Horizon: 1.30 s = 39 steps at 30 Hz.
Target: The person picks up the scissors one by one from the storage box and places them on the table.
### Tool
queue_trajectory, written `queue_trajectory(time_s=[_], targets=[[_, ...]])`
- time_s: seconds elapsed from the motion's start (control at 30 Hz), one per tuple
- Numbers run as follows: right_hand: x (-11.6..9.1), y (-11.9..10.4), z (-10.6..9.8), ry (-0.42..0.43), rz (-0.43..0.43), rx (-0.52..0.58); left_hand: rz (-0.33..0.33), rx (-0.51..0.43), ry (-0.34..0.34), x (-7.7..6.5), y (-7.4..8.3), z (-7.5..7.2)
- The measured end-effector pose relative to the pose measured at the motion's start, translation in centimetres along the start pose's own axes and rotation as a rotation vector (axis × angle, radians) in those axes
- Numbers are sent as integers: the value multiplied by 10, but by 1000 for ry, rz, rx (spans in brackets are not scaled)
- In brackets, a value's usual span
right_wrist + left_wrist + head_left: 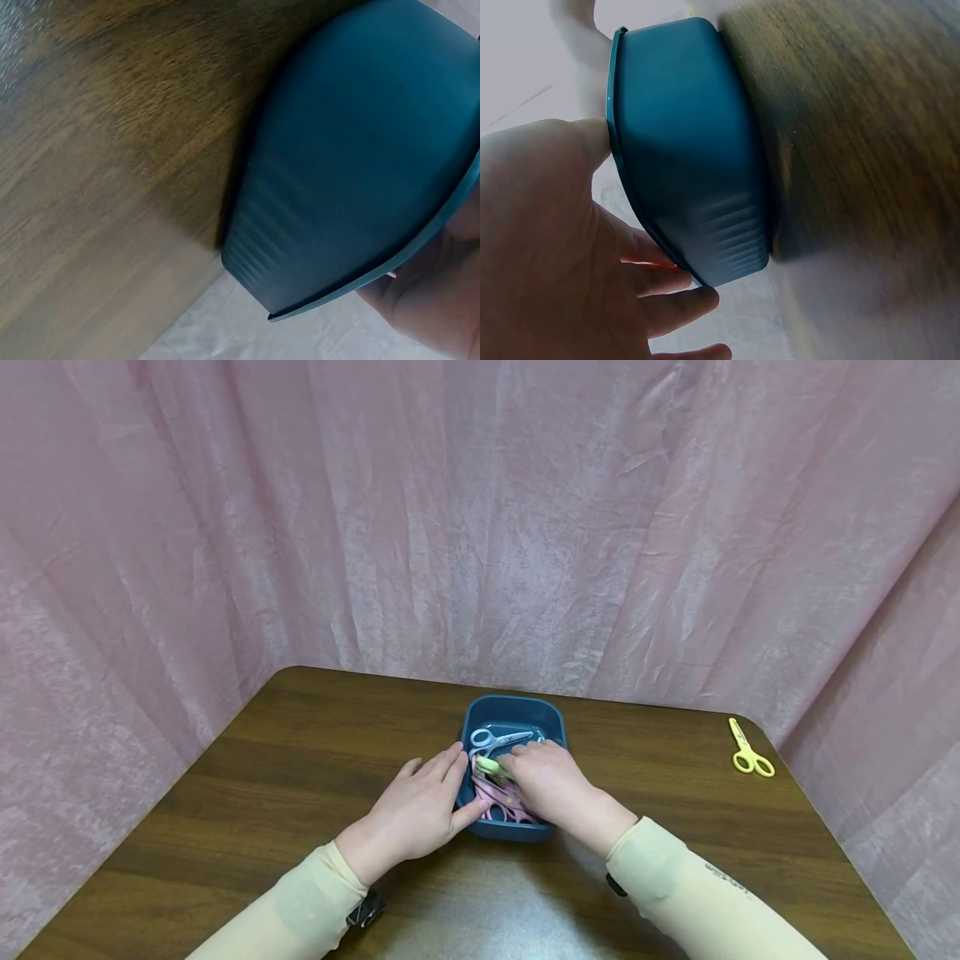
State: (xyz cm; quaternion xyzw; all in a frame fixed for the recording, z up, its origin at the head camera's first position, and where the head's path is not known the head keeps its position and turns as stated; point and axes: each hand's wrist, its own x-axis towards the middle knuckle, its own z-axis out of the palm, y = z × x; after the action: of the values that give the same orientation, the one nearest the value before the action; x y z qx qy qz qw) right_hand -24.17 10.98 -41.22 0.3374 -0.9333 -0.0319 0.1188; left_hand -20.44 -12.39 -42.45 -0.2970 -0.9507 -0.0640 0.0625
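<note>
A dark blue rectangular bin [512, 832] stands on the table with several small scissors inside. Light blue scissors [486, 742] lie toward its back, pink scissors [504, 800] toward its front. My left hand [416, 802] rests against the bin's left side, fingers extended along the rim and thumb across the front left part. My right hand [551, 783] reaches over the right rim into the bin with bent fingers, holding light green scissors [491, 767] that poke out to its left. Its fingertips are hidden in the head view. Both wrist views show the bin's outer wall [690, 142].
Yellow scissors [746, 756] lie by themselves near the right edge of the brown wooden table [337, 735]. A pink curtain [480, 527] hangs behind the table and along its sides.
</note>
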Motion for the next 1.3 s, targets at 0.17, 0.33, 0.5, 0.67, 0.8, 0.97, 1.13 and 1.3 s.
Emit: queue_trajectory(time_s=[0.17, 0.33, 0.5, 0.67, 0.8, 0.97, 1.13, 1.3], targets=[[2, 1, 0, 42, 6, -10, -6, 0, -11, 0, 0, 1], [2, 5, 3, 79, -6, 16, -14, -11, -19, 0, 0, 1], [1, 10, 6, 76, 0, 47, -12, -8, -19, -1, 0, 0], [-2, 14, 6, 48, 9, 48, -12, -10, -28, 0, 0, 1], [-4, 15, 3, 31, 23, 26, -11, 2, -18, 0, 0, 0], [-3, 10, 1, 58, 21, 42, -7, 7, -9, 0, 0, -1], [-3, 3, 0, 70, -23, 106, -8, 11, -12, 0, 0, 0], [-3, 1, 2, 8, -50, 136, -18, 12, -27, 1, 0, 0]])
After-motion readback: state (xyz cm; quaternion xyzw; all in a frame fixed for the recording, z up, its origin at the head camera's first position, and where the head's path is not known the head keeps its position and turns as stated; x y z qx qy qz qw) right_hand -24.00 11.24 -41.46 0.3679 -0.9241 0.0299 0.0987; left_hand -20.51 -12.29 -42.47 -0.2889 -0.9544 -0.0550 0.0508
